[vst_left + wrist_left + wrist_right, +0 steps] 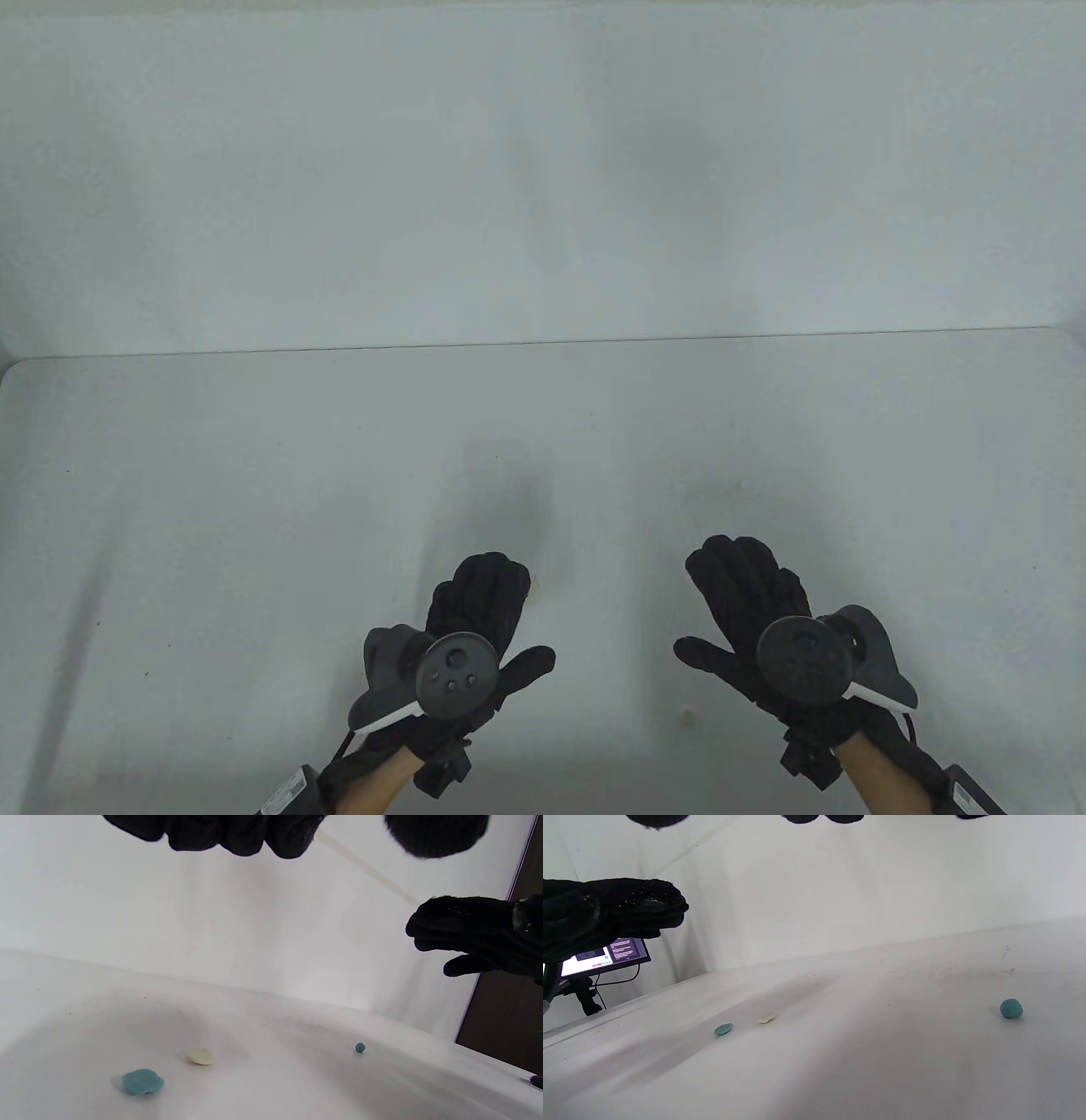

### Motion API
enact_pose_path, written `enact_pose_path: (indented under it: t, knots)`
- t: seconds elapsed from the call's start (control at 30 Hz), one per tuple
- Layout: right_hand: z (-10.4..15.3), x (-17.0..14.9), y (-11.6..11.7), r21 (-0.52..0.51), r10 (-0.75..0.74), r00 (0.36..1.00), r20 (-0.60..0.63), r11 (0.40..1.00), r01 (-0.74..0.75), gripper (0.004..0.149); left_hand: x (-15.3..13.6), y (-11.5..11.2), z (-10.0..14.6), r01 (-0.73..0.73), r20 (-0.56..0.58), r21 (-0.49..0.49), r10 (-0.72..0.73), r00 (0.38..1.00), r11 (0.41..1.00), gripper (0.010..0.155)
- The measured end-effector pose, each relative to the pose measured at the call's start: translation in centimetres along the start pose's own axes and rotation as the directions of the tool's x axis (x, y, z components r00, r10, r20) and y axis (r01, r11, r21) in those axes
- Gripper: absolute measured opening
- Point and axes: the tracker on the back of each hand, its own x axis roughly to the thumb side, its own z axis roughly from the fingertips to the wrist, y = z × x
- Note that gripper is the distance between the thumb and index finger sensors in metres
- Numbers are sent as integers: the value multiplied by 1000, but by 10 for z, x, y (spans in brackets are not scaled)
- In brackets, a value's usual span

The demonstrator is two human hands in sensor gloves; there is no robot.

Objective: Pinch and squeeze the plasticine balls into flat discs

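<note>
While both hands hover spread and empty, three clay pieces lie below.
Left hand (475, 632) at 7 o'clock, right hand (759, 624) at 5; blue disc (143, 1081) beside cream disc (201, 1057), blue ball (1011, 1008) well apart.

Only three small obstacles lie on the table (263, 1069): a flattened blue disc (143, 1081) with a cream disc (200, 1057) just beside it at 1 o'clock, and a blue ball (360, 1047) well apart at 3 o'clock, open surface between
</note>
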Motion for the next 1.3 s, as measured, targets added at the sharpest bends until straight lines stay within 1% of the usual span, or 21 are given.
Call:
enact_pose_path:
  t: [0.07,0.2,0.27,0.33,0.4,0.43,0.47,0.57,0.73,0.83,0.9,1.03,1.13,1.2,1.23,1.3]
  knots:
    - [0,0,0,-1,8,1000,-2,1000,-8,84,-2,2,0,17,-4,7,-17,1000,1000,86]
    - [-3,-1,-2,-24,-17,1000,-24,1000,16,83,-8,3,2,-30,-17,26,30,999,999,86]
    - [-8,-1,-8,-36,-1,999,-43,999,-1,80,-9,1,1,-29,-29,26,30,999,999,86]
    - [-14,1,-11,-14,44,998,-32,999,-45,78,-10,-1,0,-22,-45,17,22,999,1000,86]
    - [-22,6,-8,86,116,993,-10,990,-115,75,-11,-2,0,-32,-48,14,33,998,999,85]
    - [-25,9,-4,154,138,990,8,978,-137,74,-11,-2,0,-32,-50,13,33,998,999,85]
    - [-28,13,2,209,155,987,30,965,-158,72,-11,-2,0,-26,-52,12,27,998,1000,85]
    - [-31,19,24,325,213,974,82,918,-228,68,-11,-4,-1,-13,-53,11,13,998,1000,84]
    - [-27,19,64,449,238,961,139,850,-275,64,-11,-2,0,-13,-50,26,14,999,1000,84]
    - [-23,18,80,500,251,953,169,811,-303,64,-12,-2,0,-17,-50,31,19,999,999,84]
    - [-20,17,87,514,262,948,182,796,-319,63,-12,-2,0,-11,-51,37,13,999,999,84]
    - [-14,15,97,502,326,921,215,772,-390,63,-13,-3,0,-16,-52,34,18,998,999,84]
    - [-11,15,101,472,334,915,226,784,-403,62,-13,-4,0,-15,-52,26,17,999,1000,84]
    - [-10,16,103,458,352,905,241,781,-425,61,-13,-5,0,-19,-54,21,20,998,1000,83]
    - [-10,17,104,428,371,893,254,785,-448,59,-14,-4,0,-18,-55,21,19,998,1000,83]
    - [-10,17,107,403,386,884,265,789,-465,56,-14,-3,0,-19,-56,27,21,998,999,83]
